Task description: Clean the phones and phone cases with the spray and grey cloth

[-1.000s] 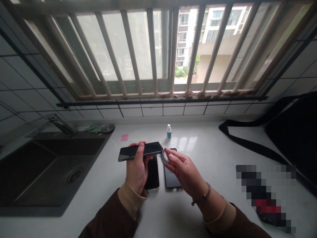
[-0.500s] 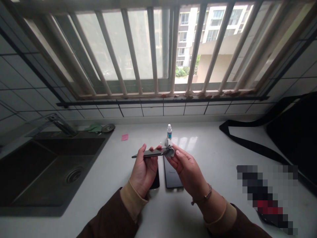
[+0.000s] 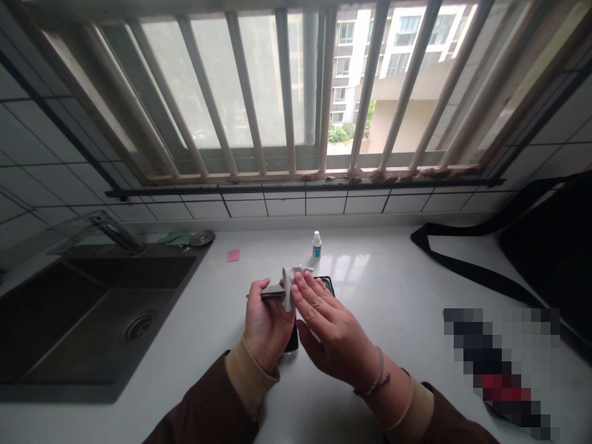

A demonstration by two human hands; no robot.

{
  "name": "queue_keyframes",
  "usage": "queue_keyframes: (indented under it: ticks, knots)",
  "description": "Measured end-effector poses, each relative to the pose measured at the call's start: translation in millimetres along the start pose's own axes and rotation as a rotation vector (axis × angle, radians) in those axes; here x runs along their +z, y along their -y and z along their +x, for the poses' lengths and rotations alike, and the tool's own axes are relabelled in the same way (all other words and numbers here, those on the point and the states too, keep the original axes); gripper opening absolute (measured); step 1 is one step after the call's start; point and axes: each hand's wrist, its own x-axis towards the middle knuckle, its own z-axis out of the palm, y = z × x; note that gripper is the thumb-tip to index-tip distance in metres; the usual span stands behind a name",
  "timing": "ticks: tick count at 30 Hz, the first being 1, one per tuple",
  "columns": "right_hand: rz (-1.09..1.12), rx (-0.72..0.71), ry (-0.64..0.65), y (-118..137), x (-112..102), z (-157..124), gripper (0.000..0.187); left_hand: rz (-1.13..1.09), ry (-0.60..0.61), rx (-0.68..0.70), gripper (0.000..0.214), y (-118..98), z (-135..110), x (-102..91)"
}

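Note:
My left hand (image 3: 267, 319) grips a dark smartphone (image 3: 272, 291) by its edges, thumb on the near side, and holds it nearly flat above the counter. My right hand (image 3: 335, 336) has its fingers stretched out together over a small grey cloth (image 3: 288, 288), which lies folded over the phone's right end. Beneath the hands, a second phone (image 3: 291, 343) lies on the counter, mostly covered by my left hand. A third phone (image 3: 328, 285) shows only its far corner past my right fingers. Behind them a small white bottle (image 3: 317, 248) with a blue label stands upright.
The white counter (image 3: 203, 345) has a dark sink (image 3: 104, 388) at left with a faucet (image 3: 115, 234). A green cloth (image 3: 174, 239), a metal strainer (image 3: 202, 238) and a pink note (image 3: 233, 255) lie nearby. At right are a black bag (image 3: 550, 246) and a blurred-out object (image 3: 494, 370).
My right hand has moved left and turned palm down, bringing the cloth from the phone's right end further over it. The left hand stays almost in place with the phone.

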Motion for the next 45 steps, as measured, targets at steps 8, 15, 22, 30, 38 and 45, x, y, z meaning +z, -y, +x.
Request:
queue_keyframes:
  ticks: [8,15,22,30,38,45]
  knots:
    - [-0.028,0.092,-0.036,-2.3,-0.9,-1.3,0.085,-0.083,-0.049,0.068,0.013,-3.4,-4.5,5.8]
    - [0.018,0.028,-0.035,-2.2,0.1,-1.5,0.085,-0.008,-0.014,0.094,0.014,-1.3,-4.7,3.5]
    - [0.126,0.191,-0.112,-4.8,-1.1,-0.8,0.071,-0.025,-0.086,0.124,0.017,-0.7,-8.7,13.2]
    - [0.339,0.46,-0.253,-14.9,-1.0,-1.7,0.039,0.134,0.01,0.234,0.017,7.0,-11.6,11.1]
    - [0.525,0.616,-0.328,-18.7,2.3,-4.5,0.018,0.121,0.01,0.26,0.029,1.5,-8.4,11.7]
    - [0.981,0.897,-0.328,-21.3,2.9,0.6,0.029,0.173,0.043,0.355,0.032,0.8,-2.2,5.6]
